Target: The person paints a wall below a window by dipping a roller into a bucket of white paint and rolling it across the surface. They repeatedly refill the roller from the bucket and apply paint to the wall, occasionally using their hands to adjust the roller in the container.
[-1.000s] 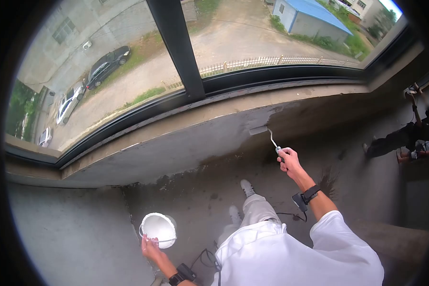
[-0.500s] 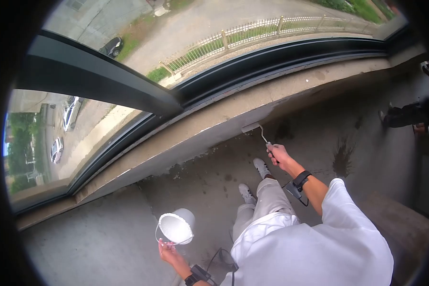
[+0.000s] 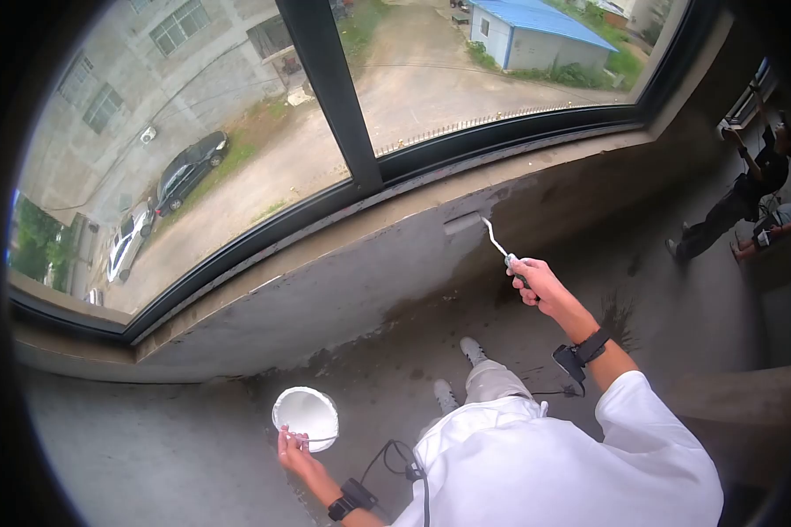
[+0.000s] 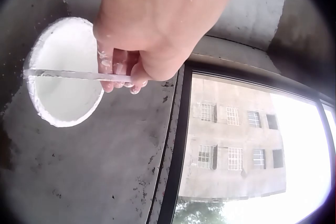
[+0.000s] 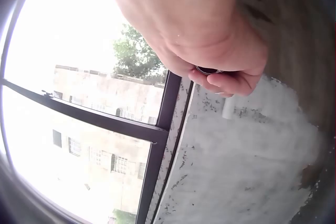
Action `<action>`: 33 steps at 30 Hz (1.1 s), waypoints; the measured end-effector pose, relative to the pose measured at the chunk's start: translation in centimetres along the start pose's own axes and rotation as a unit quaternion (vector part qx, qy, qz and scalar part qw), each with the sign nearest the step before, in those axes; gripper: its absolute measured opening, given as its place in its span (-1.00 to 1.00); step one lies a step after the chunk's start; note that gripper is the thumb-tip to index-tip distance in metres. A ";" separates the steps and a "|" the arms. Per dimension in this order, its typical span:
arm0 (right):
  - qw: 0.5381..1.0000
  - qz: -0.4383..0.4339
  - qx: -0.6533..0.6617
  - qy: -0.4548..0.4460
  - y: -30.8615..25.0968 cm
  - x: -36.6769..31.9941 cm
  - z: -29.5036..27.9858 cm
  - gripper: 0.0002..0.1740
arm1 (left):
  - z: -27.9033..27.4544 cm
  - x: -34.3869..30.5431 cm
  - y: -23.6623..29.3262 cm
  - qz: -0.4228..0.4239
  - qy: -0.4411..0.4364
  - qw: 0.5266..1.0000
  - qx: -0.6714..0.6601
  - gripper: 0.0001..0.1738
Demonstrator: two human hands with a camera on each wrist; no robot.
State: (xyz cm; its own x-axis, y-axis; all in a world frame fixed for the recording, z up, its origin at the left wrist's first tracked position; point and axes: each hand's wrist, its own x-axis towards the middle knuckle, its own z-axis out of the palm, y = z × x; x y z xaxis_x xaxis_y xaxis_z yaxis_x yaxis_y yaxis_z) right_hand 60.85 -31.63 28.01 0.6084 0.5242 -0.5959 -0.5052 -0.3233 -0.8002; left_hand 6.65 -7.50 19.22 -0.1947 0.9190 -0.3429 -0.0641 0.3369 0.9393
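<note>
A paint roller (image 3: 462, 224) lies against the grey wall (image 3: 369, 272) below the window ledge, and the right hand (image 3: 540, 285) grips its handle. In the right wrist view that hand (image 5: 210, 40) has its fingers curled round the handle, with part of the roller (image 5: 228, 107) showing beyond them. The left hand (image 3: 297, 455) holds a white bucket (image 3: 306, 406) by its handle. The left wrist view shows white smears on the fingers of the left hand (image 4: 152, 29), which pinch the flat handle strip across the mouth of the bucket (image 4: 68, 98); white material is inside.
A dark-framed window (image 3: 351, 149) and its ledge (image 3: 413, 198) run above the wall. Another person (image 3: 751, 189) in dark clothes stands at the far right, with someone else low beside them. A cable (image 3: 387, 452) hangs by the wearer's left side. The feet are on the stained floor.
The head view has swung, tilting down and then back up. The roller stays on the wall, shifted slightly. The bucket remains in the left hand, and its opening now faces the camera more.
</note>
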 end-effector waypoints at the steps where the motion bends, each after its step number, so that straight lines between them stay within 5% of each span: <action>1: 1.000 -0.005 0.001 -0.011 -0.9 -1.0 0.0 -0.70 | -0.8 -0.2 -0.4 0.000 0.006 1.000 -0.004 -0.59; 8: 1.000 0.022 0.009 -0.011 -2.8 -1.0 0.6 -0.70 | -4.0 -1.5 -2.1 -0.038 0.070 0.997 -0.024 -0.56; 23: 0.983 0.180 0.042 -0.021 14.9 18.4 2.4 -0.69 | -7.7 -6.9 -1.8 -0.064 0.180 0.980 0.054 -0.61; 33: 0.993 0.106 0.021 -0.041 4.3 8.3 0.3 -0.72 | -4.2 -4.5 -0.8 -0.055 0.087 0.995 -0.004 -0.55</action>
State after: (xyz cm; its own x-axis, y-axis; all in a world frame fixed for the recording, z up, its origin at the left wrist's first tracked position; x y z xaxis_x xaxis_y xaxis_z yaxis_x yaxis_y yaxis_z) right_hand 63.48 -28.42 19.64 0.4347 0.5106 -0.7419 -0.6434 -0.4003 -0.6525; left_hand 3.49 -12.76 20.03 -0.3521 0.8267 -0.4388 -0.1018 0.4322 0.8960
